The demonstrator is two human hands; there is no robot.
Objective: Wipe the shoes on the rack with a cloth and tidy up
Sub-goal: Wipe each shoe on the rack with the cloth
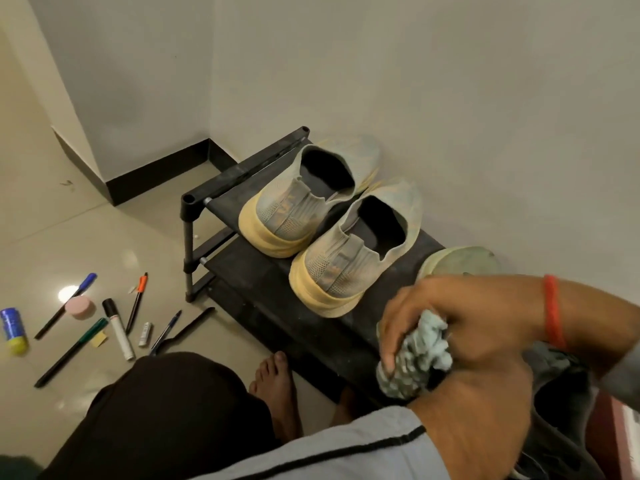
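Clutching a bunched cloth (pixel 420 355), right hand (pixel 460 320), fingers curled downward.

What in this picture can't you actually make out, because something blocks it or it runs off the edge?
- Third shoe, head view: only its pale toe shows; the right hand and forearm cover the rest.
- Left hand: hidden beneath the right hand and cloth, so its grip cannot be told.
- Dark shoe: overlapped by arms and cut off by the bottom edge.
- Labels on the pens: too small to read.
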